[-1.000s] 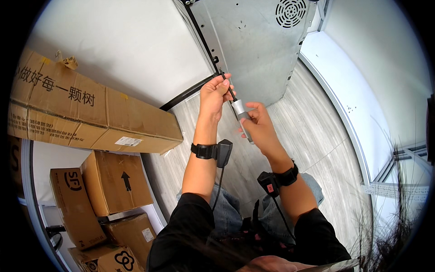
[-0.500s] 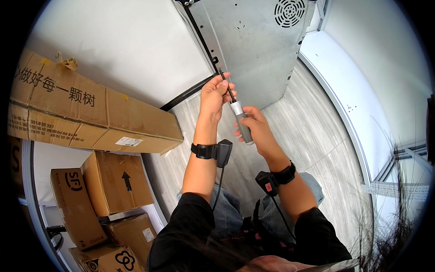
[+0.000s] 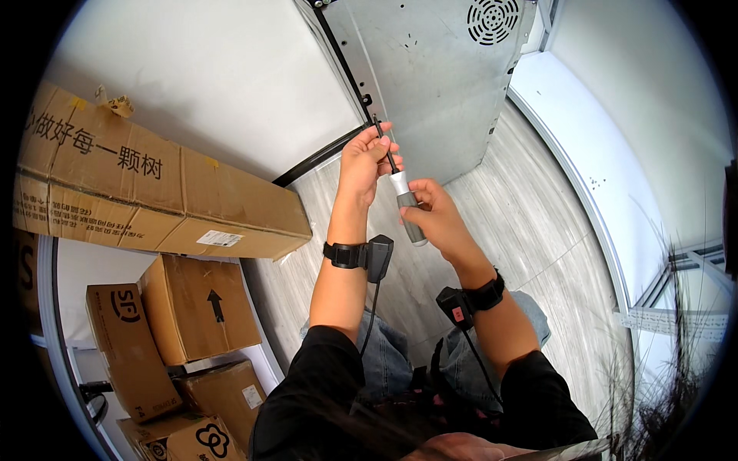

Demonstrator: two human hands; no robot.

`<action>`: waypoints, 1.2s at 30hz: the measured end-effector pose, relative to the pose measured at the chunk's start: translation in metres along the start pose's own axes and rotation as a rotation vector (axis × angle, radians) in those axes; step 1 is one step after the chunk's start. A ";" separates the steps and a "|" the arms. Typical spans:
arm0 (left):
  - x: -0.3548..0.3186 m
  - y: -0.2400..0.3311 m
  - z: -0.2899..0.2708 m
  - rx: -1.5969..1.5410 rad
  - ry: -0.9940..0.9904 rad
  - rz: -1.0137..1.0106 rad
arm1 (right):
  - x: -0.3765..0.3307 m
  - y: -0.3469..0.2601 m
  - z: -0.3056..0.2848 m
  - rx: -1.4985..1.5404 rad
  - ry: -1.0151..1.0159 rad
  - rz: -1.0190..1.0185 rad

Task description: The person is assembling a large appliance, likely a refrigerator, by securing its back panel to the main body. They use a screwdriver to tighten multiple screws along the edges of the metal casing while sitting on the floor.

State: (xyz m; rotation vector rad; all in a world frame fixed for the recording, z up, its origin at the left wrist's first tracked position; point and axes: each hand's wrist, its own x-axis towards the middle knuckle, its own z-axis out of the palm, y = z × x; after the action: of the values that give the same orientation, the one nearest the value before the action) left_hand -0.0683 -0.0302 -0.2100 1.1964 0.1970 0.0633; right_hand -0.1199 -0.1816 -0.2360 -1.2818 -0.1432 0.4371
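A screwdriver with a white and grey handle and a thin dark shaft sits in both my hands. My right hand grips its handle. My left hand pinches the shaft near its tip, which points at the black edge strip of a grey metal back panel of a large white appliance. Both wrists carry black straps with small devices and cables.
A long cardboard box lies against the appliance's white side at left. Several smaller cardboard boxes stack at lower left. A round vent grille sits high on the panel. Grey wood-look floor runs to the right.
The screwdriver has tilted slightly and my right hand has shifted a little down and left along the handle. My left hand stays on the shaft near the panel edge.
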 end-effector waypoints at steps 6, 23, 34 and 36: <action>0.001 0.000 0.001 0.170 0.011 0.034 | -0.002 0.003 0.005 -0.324 0.092 -0.078; 0.001 -0.001 -0.001 0.126 0.018 0.024 | 0.000 0.003 -0.004 -0.140 -0.014 0.037; 0.002 -0.016 0.018 0.169 0.080 0.155 | -0.006 0.002 -0.037 -0.240 0.055 0.070; 0.009 -0.029 0.026 0.155 0.057 0.194 | -0.011 0.004 -0.050 -0.256 0.104 0.052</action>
State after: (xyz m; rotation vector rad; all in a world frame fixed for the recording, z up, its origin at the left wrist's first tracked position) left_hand -0.0566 -0.0631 -0.2292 1.3670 0.1364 0.2560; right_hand -0.1139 -0.2297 -0.2528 -1.5594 -0.0796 0.4041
